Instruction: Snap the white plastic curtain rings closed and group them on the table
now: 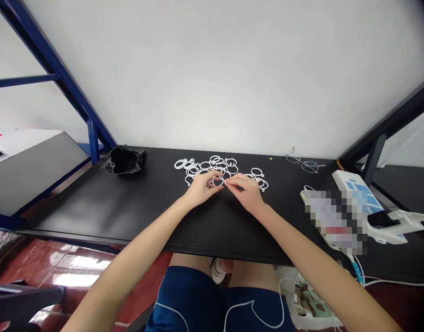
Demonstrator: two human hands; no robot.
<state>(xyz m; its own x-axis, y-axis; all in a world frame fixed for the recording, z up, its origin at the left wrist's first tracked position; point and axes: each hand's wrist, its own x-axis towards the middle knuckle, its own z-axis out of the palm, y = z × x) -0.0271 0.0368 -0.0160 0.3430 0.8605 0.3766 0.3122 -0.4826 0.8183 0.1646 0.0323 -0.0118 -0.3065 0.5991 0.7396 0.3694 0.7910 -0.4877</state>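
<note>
A white curtain ring (217, 185) is held just above the black table, between my two hands. My left hand (199, 189) curves around its left side, with thumb and fingers closed on it. At the ring's right edge, the thumb and fingertips of my right hand (247, 191) pinch together. Behind my hands lies a loose pile of several white rings (231, 162), each with a small knob or eyelet. A smaller group of similar rings (256, 172) sits beyond my right hand, partly covered by it.
A crumpled black plastic bag (125, 160) stands open at the table's back left. Glasses (309, 166) lie at the back right. Farther right are a blurred-out phone (331, 221), a white power strip (359, 191) and cables. Blue metal posts (93, 140) frame the left.
</note>
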